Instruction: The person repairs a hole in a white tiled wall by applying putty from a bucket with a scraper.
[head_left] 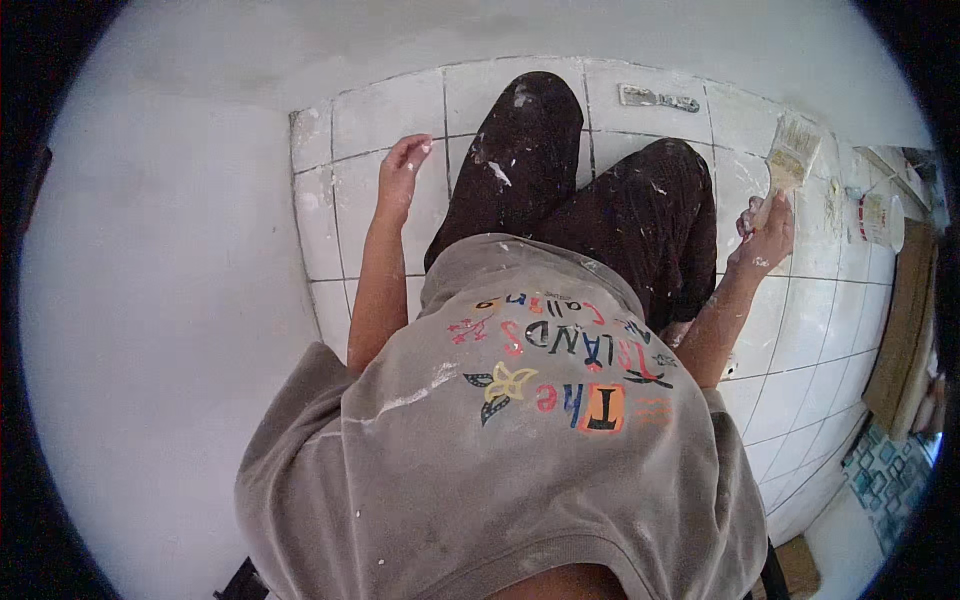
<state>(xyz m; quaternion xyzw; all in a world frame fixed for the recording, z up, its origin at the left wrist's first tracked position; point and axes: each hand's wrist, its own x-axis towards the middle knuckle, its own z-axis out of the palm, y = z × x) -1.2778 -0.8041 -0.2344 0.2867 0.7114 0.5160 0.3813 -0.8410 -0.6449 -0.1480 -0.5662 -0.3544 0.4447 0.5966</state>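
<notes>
My right hand (768, 235) grips the handle of a wide paintbrush (793, 150), whose pale, paint-caked bristles point away from me over the white tiles. White smears mark this hand. On the other side, my left hand (404, 168) is raised beside my left knee, its fingers loosely bent and whitened at the tips. Nothing shows in it. Beyond my right knee lies a putty knife (658, 98) with a whitish blade and dark, paint-spattered handle, apart from both hands.
A white tub (876, 220) stands to the right of the brush. White floor tiles (790, 320) with dark joints carry paint spots. Pale walls (170, 300) rise at the left and ahead. A brown strip (900, 330) and blue-patterned material (890, 480) are at the far right.
</notes>
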